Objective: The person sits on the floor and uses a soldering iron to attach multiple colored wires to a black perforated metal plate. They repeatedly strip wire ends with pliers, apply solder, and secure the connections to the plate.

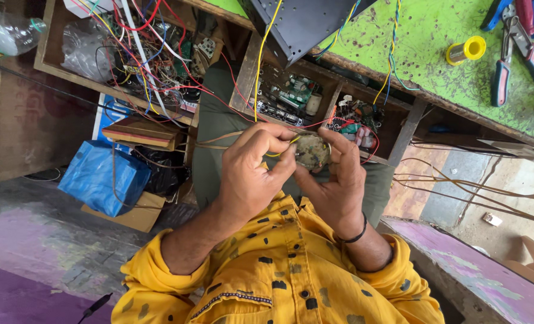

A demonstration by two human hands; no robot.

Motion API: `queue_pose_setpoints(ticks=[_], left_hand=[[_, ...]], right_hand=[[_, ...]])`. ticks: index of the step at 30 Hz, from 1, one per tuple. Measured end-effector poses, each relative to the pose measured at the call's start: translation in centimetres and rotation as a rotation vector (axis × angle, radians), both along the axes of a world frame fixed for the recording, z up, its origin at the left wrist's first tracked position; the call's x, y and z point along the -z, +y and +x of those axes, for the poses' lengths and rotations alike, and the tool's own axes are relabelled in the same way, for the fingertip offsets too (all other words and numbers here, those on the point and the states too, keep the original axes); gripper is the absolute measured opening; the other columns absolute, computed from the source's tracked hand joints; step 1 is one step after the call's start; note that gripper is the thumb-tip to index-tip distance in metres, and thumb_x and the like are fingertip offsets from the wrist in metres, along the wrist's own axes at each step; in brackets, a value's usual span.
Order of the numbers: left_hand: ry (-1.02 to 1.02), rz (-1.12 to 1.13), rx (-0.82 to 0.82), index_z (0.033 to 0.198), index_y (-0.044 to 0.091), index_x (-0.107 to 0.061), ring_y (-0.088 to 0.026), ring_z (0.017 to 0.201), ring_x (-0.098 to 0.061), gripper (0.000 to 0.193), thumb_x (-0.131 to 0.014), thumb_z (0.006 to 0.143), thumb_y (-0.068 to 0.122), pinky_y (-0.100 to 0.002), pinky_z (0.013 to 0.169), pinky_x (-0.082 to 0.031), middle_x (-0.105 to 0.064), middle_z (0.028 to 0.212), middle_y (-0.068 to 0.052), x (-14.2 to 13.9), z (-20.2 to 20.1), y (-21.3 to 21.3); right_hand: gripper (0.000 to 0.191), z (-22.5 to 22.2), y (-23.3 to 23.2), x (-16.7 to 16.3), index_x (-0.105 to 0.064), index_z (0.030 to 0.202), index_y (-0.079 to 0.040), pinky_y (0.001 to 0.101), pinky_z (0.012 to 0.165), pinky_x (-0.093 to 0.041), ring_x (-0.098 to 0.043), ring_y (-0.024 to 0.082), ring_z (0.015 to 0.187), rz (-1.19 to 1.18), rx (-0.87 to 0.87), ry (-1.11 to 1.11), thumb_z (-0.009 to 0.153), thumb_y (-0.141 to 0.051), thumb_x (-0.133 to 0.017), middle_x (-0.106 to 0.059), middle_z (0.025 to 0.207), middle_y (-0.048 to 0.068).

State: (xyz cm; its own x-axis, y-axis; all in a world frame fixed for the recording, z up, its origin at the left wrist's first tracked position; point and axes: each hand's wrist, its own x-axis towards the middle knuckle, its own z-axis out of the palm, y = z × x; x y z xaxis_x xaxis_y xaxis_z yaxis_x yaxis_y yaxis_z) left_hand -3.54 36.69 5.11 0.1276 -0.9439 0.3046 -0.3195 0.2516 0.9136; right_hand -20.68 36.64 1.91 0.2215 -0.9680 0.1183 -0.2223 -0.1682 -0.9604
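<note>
Both my hands meet over my lap in the middle of the head view. Between them is a small round grey-brown electronic part (310, 151) with dirty spots. My left hand (252, 174) pinches its left side with thumb and fingers, where a yellow wire (274, 154) loops out. My right hand (340, 180), with a black band on the wrist, cups the part from the right and below. Another yellow wire (261, 60) runs up from my hands toward a black metal panel (303, 24) on the bench edge.
A green bench top (435, 42) carries pliers (510, 57) and a yellow solder spool (466, 50). Wooden shelves (246, 78) beneath hold tangled wires and circuit boards. A blue bag (102, 177) and a cardboard box lie left, with a plastic bottle (6, 33) at the upper left.
</note>
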Motion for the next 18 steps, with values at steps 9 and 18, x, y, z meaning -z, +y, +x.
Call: queue_pose_setpoints(ticks=[9,18], left_hand=[[-0.383,-0.085,0.091,0.093,0.007,-0.065,-0.029,0.101,-0.067,0.013,-0.077,0.087,0.011,-0.048,0.096,-0.042,-0.071,0.094,-0.006,-7.7,1.6,-1.4],[-0.594,-0.071,0.118,0.098,0.006,-0.072,-0.034,0.082,-0.070,0.017,-0.079,0.098,0.022,-0.047,0.072,-0.050,-0.073,0.086,-0.014,-7.0,2.6,-23.1]], right_hand=[[0.049,-10.0,-14.3,-5.9,-0.058,0.130,-0.006,0.0456,0.109,-0.041,-0.059,0.029,0.120,-0.692,0.405,0.804,0.104,-0.036,-0.085,-0.060,0.126,0.007],[0.022,-16.9,-15.7,-3.9,-0.064,0.120,0.002,0.0392,0.088,-0.047,-0.057,0.027,0.099,-0.533,0.489,0.436,0.108,-0.011,-0.076,-0.062,0.108,0.015]])
